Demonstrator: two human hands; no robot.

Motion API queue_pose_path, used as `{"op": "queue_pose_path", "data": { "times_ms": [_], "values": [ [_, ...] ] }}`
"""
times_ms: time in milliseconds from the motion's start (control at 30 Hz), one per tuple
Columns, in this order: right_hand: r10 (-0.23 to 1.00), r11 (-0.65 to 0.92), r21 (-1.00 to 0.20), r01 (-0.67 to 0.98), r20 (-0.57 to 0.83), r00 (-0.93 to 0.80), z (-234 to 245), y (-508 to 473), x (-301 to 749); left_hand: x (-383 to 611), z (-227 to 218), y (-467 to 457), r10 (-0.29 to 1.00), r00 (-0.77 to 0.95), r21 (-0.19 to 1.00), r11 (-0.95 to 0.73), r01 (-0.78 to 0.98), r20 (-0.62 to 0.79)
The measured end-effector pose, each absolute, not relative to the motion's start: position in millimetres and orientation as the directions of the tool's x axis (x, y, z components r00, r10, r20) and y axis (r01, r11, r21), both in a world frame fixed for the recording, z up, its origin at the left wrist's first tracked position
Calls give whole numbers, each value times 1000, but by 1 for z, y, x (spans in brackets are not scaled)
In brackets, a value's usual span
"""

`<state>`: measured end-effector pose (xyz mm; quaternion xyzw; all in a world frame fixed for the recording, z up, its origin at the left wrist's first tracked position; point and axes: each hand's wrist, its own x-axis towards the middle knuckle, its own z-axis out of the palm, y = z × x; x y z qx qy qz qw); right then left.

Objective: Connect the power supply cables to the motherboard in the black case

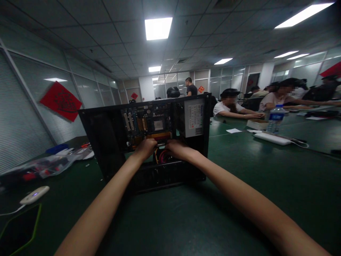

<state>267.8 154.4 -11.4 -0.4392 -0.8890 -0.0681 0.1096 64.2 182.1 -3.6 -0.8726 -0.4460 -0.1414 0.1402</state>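
An open black computer case [106, 149] stands on the green table [239, 185], its side off. Inside I see a motherboard [149, 122] and a grey power supply [195, 117]. My left hand [145, 147] and my right hand [178, 147] both reach into the case at the motherboard's lower edge. Their fingers are curled and pressed on a narrow orange-red part [160, 136] between them. A bundle of red and yellow cables [162, 156] hangs just below the hands.
Plastic bags with small parts [50, 165] lie at the left. A white device with a cable [34, 195] and a dark green-edged pad [18, 231] sit at the near left. A water bottle [275, 119], a white power strip [271, 138] and several seated people are at the right.
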Motion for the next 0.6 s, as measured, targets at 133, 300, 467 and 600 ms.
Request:
{"op": "queue_pose_path", "data": {
  "times_ms": [133,300,467,600],
  "values": [
    [769,600,26,799,254,-586,-13,158,268,66,-5,184,759,541,-144,-528,837,361],
    [774,591,29,806,264,-576,-14,157,269,68,-5,181,796,479,-155,-456,877,371],
    [774,588,24,809,273,-571,-14,155,270,71,-1,173,840,410,-157,-379,912,355],
    [778,582,40,812,264,-570,-15,156,270,74,0,170,859,387,-158,-354,922,334]
  ]
}}
